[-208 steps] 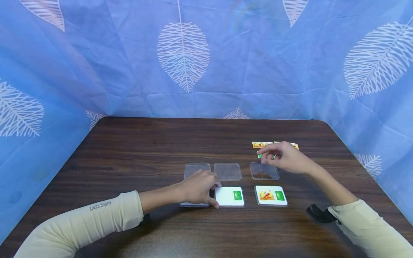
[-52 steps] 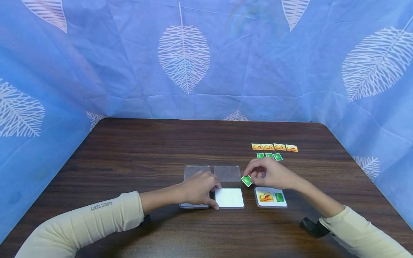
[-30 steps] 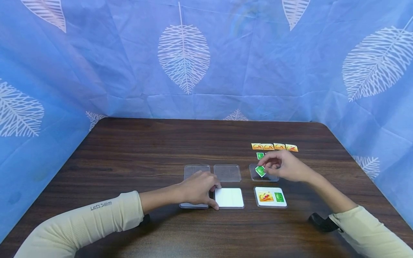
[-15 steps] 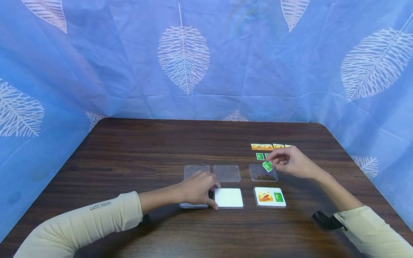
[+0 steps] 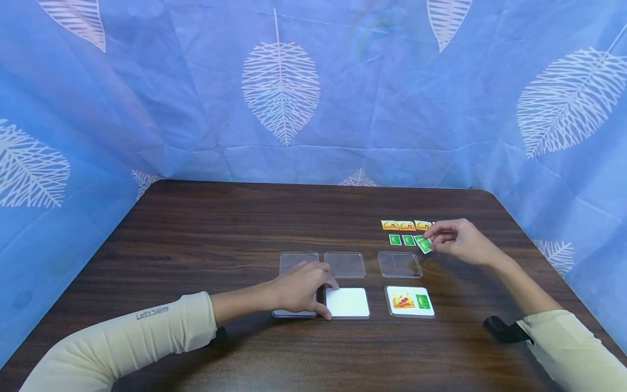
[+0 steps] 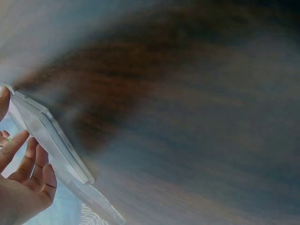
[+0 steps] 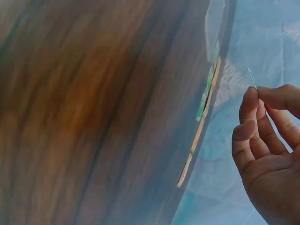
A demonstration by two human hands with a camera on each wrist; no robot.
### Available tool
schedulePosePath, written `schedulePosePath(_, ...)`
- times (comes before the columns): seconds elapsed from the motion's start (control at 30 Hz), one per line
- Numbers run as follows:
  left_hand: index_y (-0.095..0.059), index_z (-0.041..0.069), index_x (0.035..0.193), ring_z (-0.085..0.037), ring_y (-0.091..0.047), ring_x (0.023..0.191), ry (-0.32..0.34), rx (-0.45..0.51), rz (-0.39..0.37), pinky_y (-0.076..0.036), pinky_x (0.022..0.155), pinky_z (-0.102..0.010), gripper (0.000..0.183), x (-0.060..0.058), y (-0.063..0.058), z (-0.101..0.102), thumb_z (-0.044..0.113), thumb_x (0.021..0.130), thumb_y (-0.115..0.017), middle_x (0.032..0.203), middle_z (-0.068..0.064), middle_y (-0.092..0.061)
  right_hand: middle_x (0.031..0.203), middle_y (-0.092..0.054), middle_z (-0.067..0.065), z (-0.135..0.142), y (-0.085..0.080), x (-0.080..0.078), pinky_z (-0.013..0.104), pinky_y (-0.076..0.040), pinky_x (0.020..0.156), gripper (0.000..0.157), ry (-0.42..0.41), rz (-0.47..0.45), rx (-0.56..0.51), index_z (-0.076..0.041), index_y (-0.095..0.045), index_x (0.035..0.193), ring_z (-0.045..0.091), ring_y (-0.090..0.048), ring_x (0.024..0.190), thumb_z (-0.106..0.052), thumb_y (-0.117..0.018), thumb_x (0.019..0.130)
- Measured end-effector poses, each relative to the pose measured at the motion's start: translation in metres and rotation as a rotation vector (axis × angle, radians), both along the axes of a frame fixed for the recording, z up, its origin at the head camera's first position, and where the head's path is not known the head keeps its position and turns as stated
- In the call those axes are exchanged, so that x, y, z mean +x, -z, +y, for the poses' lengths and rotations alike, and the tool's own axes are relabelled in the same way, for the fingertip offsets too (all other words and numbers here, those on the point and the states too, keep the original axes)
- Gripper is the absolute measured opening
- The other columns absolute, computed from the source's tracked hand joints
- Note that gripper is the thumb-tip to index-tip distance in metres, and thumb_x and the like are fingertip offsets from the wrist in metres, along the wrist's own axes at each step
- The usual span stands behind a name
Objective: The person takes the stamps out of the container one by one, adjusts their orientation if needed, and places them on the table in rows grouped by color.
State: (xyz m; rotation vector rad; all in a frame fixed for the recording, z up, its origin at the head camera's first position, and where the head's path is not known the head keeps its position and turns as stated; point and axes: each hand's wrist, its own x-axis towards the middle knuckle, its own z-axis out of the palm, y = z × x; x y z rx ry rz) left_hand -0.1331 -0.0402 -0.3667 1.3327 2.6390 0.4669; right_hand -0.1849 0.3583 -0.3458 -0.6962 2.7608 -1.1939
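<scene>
Left hand [image 5: 299, 286], on my head camera, grips a white-filled clear plastic case [image 5: 348, 303]; right hand [image 5: 458, 239] pinches a white-edged green square card [image 5: 424, 245] overlapping matching green cards [image 5: 409, 240]. Left wrist: fingers round the case's edge. Right wrist: fingertip pinch; slipping, I fear, could disturb those cards.

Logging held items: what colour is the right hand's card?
The card is mostly green with white edges, clearest in the head view.
</scene>
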Motion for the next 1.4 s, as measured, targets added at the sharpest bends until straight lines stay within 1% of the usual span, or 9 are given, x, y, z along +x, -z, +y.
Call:
schedulePosePath(0.17,-0.077,0.009,0.119,-0.009,-0.056,0.090,0.003,0.014,0.001,-0.042,0.079,-0.025,0.051,0.000,0.002,-0.001,0.038,0.078,-0.091,0.107,-0.001,-0.068,0.088,-0.070,0.011,0.007,0.002,-0.005,0.027,-0.042,0.057,0.022,0.037,-0.006,0.039,0.009,-0.071,0.106,0.011,-0.052,0.066,0.016,-0.058,0.089)
schedulePosePath(0.23,-0.077,0.009,0.119,-0.008,-0.054,0.088,0.000,0.020,-0.006,-0.041,0.078,-0.025,0.052,0.000,0.001,-0.001,0.037,0.078,-0.091,0.105,-0.001,-0.067,0.088,-0.070,0.011,0.009,0.003,-0.007,0.027,-0.041,0.056,0.023,0.037,0.004,0.050,0.009,-0.071,0.105,0.010,-0.050,0.066,0.017,-0.058,0.088)
schedulePosePath(0.43,-0.077,0.009,0.119,-0.008,-0.052,0.086,-0.004,0.037,-0.022,-0.040,0.076,-0.024,0.051,0.000,0.003,-0.002,0.036,0.078,-0.092,0.102,0.001,-0.066,0.090,-0.071,0.013,0.017,0.007,-0.016,0.026,-0.043,0.057,0.023,0.053,-0.004,0.080,0.011,-0.071,0.106,0.010,-0.054,0.068,0.017,-0.059,0.087)
schedulePosePath(0.67,-0.077,0.008,0.118,-0.010,-0.058,0.091,-0.009,0.049,-0.029,-0.043,0.080,-0.026,0.052,0.000,0.004,-0.001,0.036,0.076,-0.092,0.104,0.000,-0.067,0.095,-0.071,0.016,0.024,0.010,-0.024,0.027,-0.054,0.065,0.020,0.086,-0.041,0.113,0.012,-0.070,0.108,0.015,-0.066,0.076,0.014,-0.060,0.092)
schedulePosePath(0.83,-0.077,0.008,0.117,-0.013,-0.060,0.096,-0.017,0.057,-0.045,-0.044,0.082,-0.027,0.051,-0.001,0.004,-0.001,0.035,0.076,-0.092,0.109,-0.001,-0.069,0.097,-0.071,0.016,0.026,0.012,-0.029,0.029,-0.055,0.067,0.020,0.115,-0.100,0.129,0.013,-0.069,0.112,0.016,-0.067,0.078,0.011,-0.060,0.095)
schedulePosePath(0.93,-0.078,0.008,0.116,-0.011,-0.058,0.094,-0.024,0.062,-0.062,-0.044,0.083,-0.028,0.050,-0.002,0.004,-0.001,0.034,0.076,-0.093,0.110,-0.001,-0.069,0.098,-0.071,0.015,0.028,0.013,-0.031,0.028,-0.054,0.066,0.020,0.135,-0.108,0.155,0.012,-0.069,0.113,0.016,-0.066,0.078,0.009,-0.061,0.095)
schedulePosePath(1.13,-0.077,0.008,0.116,-0.011,-0.055,0.090,-0.022,0.077,-0.082,-0.042,0.083,-0.028,0.049,-0.002,0.004,-0.001,0.031,0.076,-0.093,0.110,-0.002,-0.068,0.093,-0.070,0.012,0.029,0.016,-0.038,0.027,-0.049,0.062,0.017,0.149,-0.093,0.218,0.012,-0.069,0.111,0.014,-0.059,0.072,0.007,-0.065,0.095)
schedulePosePath(1.27,-0.078,0.008,0.116,-0.010,-0.052,0.087,-0.030,0.079,-0.092,-0.039,0.080,-0.026,0.049,-0.002,0.004,-0.001,0.032,0.076,-0.093,0.109,-0.001,-0.068,0.091,-0.070,0.010,0.030,0.018,-0.043,0.027,-0.050,0.062,0.015,0.145,-0.068,0.254,0.011,-0.069,0.107,0.013,-0.059,0.073,0.006,-0.069,0.093)
schedulePosePath(1.4,-0.078,0.009,0.116,-0.010,-0.053,0.090,-0.044,0.068,-0.097,-0.039,0.081,-0.026,0.050,-0.002,0.003,-0.001,0.034,0.076,-0.092,0.109,0.000,-0.068,0.088,-0.069,0.008,0.029,0.019,-0.046,0.027,-0.049,0.062,0.013,0.138,-0.040,0.286,0.008,-0.070,0.104,0.015,-0.059,0.073,0.006,-0.070,0.091)
